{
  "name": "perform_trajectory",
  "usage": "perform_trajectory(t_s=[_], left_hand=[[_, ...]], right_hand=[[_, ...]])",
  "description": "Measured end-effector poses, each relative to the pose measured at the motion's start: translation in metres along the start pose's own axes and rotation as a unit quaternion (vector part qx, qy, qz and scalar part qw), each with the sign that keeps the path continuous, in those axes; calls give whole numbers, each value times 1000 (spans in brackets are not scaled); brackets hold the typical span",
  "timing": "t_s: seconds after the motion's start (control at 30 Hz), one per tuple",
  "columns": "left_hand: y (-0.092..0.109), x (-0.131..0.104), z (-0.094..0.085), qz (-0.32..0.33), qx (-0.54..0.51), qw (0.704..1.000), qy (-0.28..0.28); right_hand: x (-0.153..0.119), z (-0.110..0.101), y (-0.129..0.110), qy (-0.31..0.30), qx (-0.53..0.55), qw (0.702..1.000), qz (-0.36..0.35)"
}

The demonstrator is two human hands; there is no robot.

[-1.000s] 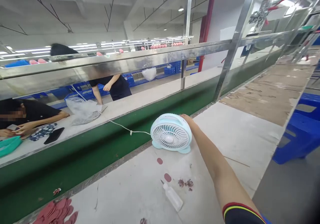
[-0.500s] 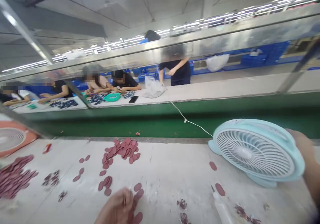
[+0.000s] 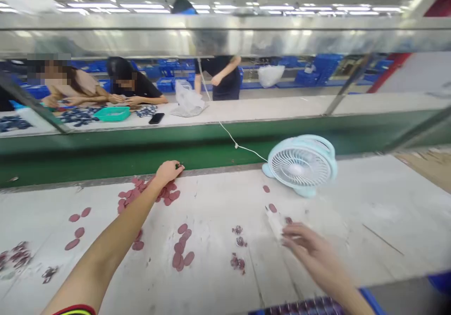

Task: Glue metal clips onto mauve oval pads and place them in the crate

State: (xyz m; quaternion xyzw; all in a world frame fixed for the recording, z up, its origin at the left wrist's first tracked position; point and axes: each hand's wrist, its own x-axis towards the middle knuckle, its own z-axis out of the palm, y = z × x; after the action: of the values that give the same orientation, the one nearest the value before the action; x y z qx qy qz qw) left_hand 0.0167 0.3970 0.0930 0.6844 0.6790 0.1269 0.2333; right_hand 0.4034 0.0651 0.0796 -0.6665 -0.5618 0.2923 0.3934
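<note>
My left hand (image 3: pixel 171 170) reaches to the far edge of the table, above a pile of dark red oval pieces (image 3: pixel 132 195). Its fingertips pinch a small reddish patterned piece (image 3: pixel 181 165). At the right, my right hand (image 3: pixel 313 254) has its fingers closed at the lower end of a white squeeze bottle (image 3: pixel 274 223) with a thin dark tip, slightly blurred. Two red ovals (image 3: pixel 272 208) lie by the bottle's tip. Between my hands are a cluster of ovals (image 3: pixel 182 247) and a column of small patterned pieces (image 3: pixel 237 262).
A light blue fan (image 3: pixel 299 165) stands at the right, its white cord (image 3: pixel 236 145) crossing the green gap. Beyond, co-workers (image 3: pixel 134 82) sit or stand at another bench with a teal basket (image 3: pixel 112 113) and a plastic bag (image 3: pixel 188 99). A thin stick (image 3: pixel 382 239) lies at right.
My view has turned right. My left hand has moved from the near ovals to the far edge and taken the patterned piece. My right hand has left the fan and come to the bottle.
</note>
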Motion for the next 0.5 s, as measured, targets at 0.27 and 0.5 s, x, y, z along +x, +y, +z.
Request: perform_trajectory(t_s=[0.27,0.5], left_hand=[[11,-1,13,73,158,985,2],[21,-28,42,49,146,988,29]], right_hand=[[-50,42,-7,-15,28,996,82],[-178,56,43,96,-42,961,256]])
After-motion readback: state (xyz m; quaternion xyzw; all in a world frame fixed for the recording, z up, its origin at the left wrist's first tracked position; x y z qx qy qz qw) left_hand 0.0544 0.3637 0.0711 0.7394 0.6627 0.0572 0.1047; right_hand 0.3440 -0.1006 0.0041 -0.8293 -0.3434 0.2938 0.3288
